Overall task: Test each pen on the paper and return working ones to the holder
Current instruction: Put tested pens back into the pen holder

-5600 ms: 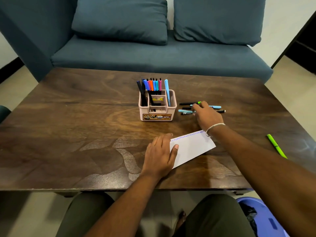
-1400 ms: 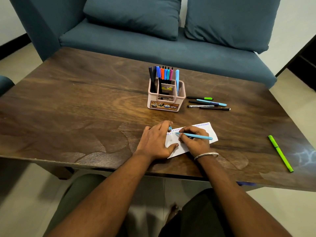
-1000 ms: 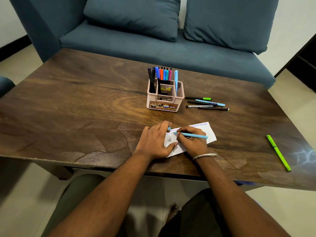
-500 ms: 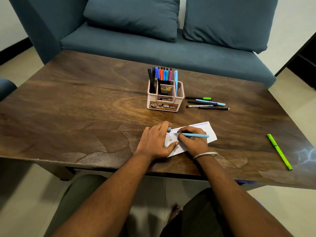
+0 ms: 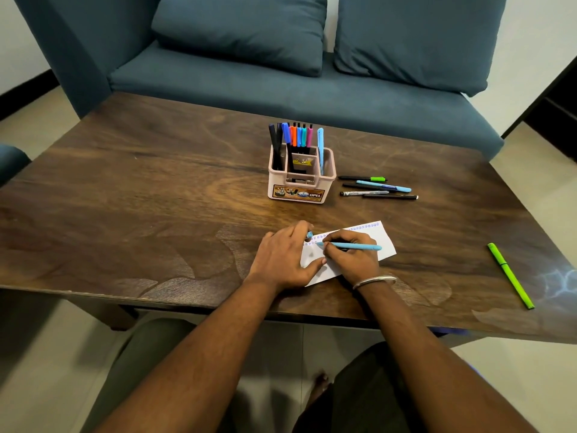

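Pinching a light-blue pen [image 5: 349, 245] near its tip, the right hand [image 5: 351, 259] holds the point down on the paper [image 5: 382, 242], which lies on the worktop [image 5: 156, 214] just in front of the holder [image 5: 301, 179]. The left hand [image 5: 282, 257] rests on the sheet's near-left corner, fingers loosely curled; a small blue piece, probably the cap [image 5: 309, 234], shows at its fingertips, though whether it is pinched is unclear.

By its look the pen is light, stiff and smooth plastic, so it should handle easily but may roll if laid on the bare wood. A grip low on the barrel suits writing; for dropping it upright into the holder, a hold nearer mid-barrel would likely serve better. The paper is thin and limp, and would probably slide under the stroke without the left hand's weight.

Right of the holder, four loose pens [image 5: 377, 187] lie close together, apparently untested. Far to the right of the holder, nearer the person, a green pen [image 5: 510, 275] lies alone. Inside the holder several pens stand upright.
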